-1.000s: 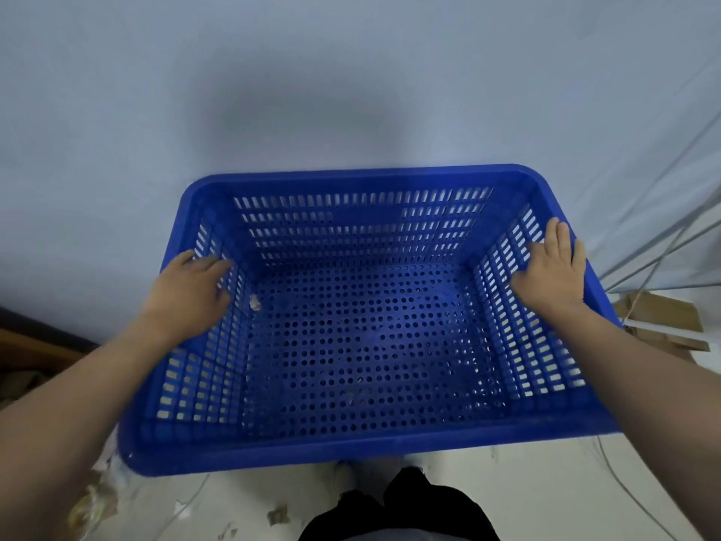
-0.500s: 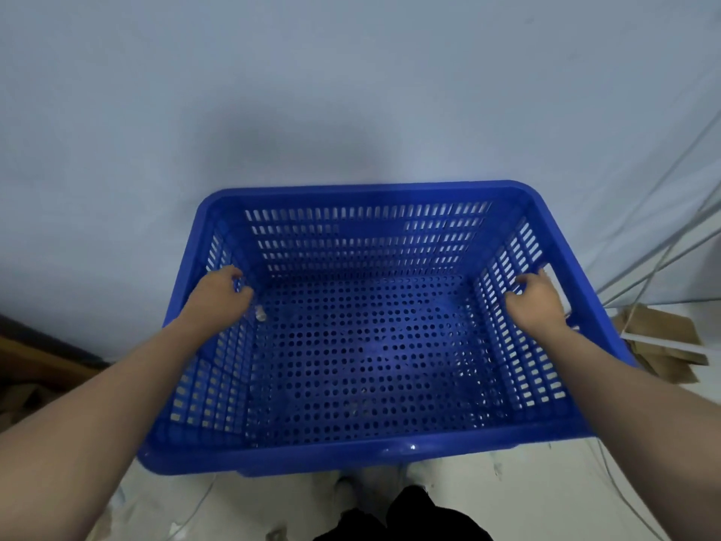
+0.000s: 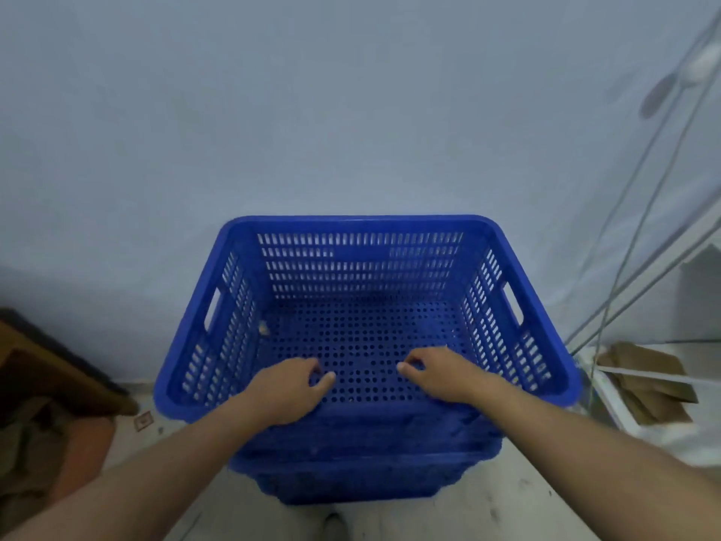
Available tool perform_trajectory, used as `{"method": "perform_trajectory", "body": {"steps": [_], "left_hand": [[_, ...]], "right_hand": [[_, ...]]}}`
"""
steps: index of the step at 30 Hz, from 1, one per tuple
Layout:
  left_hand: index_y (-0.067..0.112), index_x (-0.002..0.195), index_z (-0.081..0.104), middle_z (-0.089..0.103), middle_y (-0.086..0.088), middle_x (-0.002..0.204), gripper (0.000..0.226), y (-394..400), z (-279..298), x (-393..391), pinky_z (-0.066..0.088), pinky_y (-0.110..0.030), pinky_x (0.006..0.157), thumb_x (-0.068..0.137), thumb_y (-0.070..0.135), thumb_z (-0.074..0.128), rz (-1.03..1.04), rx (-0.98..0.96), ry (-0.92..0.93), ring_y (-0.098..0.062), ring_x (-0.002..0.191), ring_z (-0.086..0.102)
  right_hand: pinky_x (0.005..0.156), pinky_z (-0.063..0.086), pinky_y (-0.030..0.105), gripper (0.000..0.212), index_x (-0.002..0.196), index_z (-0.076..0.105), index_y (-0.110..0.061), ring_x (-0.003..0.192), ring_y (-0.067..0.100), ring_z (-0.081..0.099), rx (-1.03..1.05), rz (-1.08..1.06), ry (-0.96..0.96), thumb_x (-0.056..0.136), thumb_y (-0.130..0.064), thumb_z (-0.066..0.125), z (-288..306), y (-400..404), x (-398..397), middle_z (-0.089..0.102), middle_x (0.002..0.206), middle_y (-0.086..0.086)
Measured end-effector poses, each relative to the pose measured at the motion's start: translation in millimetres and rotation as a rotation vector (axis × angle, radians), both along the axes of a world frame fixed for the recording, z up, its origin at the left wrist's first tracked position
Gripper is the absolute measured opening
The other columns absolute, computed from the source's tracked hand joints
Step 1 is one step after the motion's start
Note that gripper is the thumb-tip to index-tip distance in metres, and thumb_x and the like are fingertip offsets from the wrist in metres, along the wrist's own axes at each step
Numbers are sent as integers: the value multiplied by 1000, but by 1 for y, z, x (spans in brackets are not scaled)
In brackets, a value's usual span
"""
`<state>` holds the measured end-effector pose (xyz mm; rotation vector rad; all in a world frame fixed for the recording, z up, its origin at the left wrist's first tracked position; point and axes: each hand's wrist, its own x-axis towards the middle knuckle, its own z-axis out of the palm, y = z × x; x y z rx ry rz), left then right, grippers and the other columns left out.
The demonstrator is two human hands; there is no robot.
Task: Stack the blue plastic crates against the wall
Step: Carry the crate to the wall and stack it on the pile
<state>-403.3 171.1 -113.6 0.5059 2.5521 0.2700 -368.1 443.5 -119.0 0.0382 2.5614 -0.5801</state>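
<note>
Our left hand [image 3: 290,388] and right hand [image 3: 443,374] rest on the near rim of the top crate [image 3: 363,302], set a little apart from each other, with fingers loosely curled and gripping nothing; whether the palms press on the rim or only touch it cannot be determined from this angle. Both forearms extend from the lower corners of the view toward that rim. The top crate is blue, with slotted side walls, a perforated floor and a handle cut-out in each short wall. A small pale scrap [image 3: 263,328] lies on its floor near the left wall. The top crate is nested in a lower crate [image 3: 351,482] of the same blue, whose rim and wall show just below the near rim of the top crate. The far wall of the top crate stands close against the pale wall [image 3: 312,111]. To the left of the top crate sits a brown object [image 3: 58,369], partly out of frame. To the right of the top crate, thin cables [image 3: 632,244] run down the wall and flattened cardboard [image 3: 647,380] lies on a white surface.
</note>
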Motion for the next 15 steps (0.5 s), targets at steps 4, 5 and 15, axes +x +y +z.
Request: {"method": "perform_trajectory", "body": {"steps": [4, 5, 15], "left_hand": [[20, 138, 48, 54, -1, 138, 53, 3, -3, 16, 45, -37, 97, 101, 53, 28, 121, 74, 162, -21, 117, 56], [20, 140, 46, 52, -2, 139, 52, 2, -3, 21, 45, -37, 97, 102, 51, 29, 139, 69, 202, -22, 118, 56], [17, 124, 57, 57, -7, 120, 49, -3, -2, 44, 48, -39, 88, 102, 46, 23, 148, -85, 323, -25, 100, 59]], "right_hand": [[77, 48, 39, 49, 116, 60, -17, 78, 22, 56, -17, -12, 84, 102, -54, 31, 5, -12, 16, 66, 106, 8], [71, 47, 39, 49, 111, 61, -16, 72, 23, 53, -10, -11, 111, 102, -53, 30, 5, -13, 22, 66, 99, 10], [49, 29, 33, 42, 82, 50, -19, 52, 19, 37, 147, -16, 383, 105, -45, 25, -1, -18, 58, 42, 62, -1]]}}
